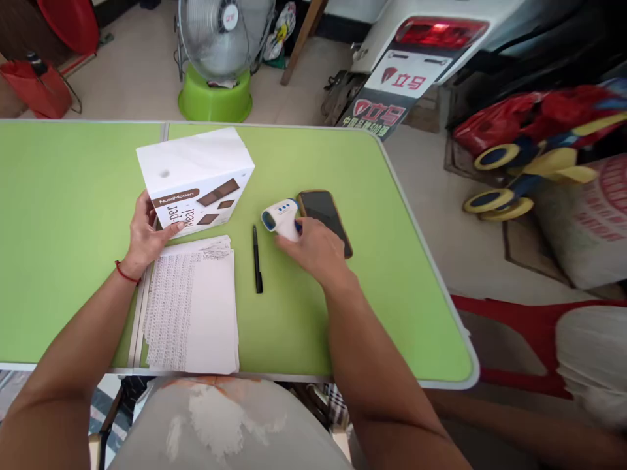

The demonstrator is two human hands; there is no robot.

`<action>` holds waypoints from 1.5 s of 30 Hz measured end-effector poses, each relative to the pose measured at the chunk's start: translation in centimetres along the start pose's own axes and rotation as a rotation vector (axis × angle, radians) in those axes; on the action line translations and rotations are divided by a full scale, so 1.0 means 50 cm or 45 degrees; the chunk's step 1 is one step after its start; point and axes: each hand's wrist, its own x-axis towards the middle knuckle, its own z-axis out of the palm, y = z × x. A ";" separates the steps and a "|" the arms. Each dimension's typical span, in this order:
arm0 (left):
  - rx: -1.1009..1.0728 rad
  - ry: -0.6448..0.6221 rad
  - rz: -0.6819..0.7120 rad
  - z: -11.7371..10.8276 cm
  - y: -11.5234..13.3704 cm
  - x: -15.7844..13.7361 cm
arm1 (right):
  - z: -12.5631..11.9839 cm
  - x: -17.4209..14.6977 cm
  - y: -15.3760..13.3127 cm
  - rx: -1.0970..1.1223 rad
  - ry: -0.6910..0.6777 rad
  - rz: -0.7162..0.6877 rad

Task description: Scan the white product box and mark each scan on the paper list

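My left hand (147, 238) grips the lower left corner of a white cardboard box (198, 173) marked "NutriMotion", its thumb on the printed front. The box stands tilted on the green table (392, 307). In my right hand (318, 251) is a white and blue infrared thermometer (281, 217), held by its handle just above the table or on it; I cannot tell which. A dark smartphone (327, 219) lies right behind that hand. Between the hands rests a black pen (257, 261). Below the box is a stack of paper (196, 313), its left part covered with writing.
Past the far edge stand a fan (220, 39) on a green stool (215, 98) and an electric scooter (416, 59). To the right are a blue and yellow wheeled toy (529, 170), a sack (588, 222) and a red chair (514, 326) with a person's arm (529, 424) near it.
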 end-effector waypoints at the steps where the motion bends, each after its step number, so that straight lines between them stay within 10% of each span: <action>1: -0.031 0.064 0.009 -0.001 -0.001 -0.003 | 0.001 -0.010 -0.007 0.186 0.072 -0.058; 5: -0.199 0.186 0.024 -0.005 0.015 -0.021 | 0.020 -0.090 -0.054 1.177 0.234 -0.463; 11: -0.106 -0.022 -0.109 0.004 0.001 -0.040 | 0.081 -0.198 -0.118 1.772 -0.510 -0.598; 19: -0.415 0.106 -0.306 0.012 -0.006 -0.032 | 0.122 -0.185 -0.136 1.966 -0.666 -0.269; 45: -0.423 0.081 -0.272 0.011 0.011 -0.027 | 0.120 -0.179 -0.134 1.915 -0.638 -0.237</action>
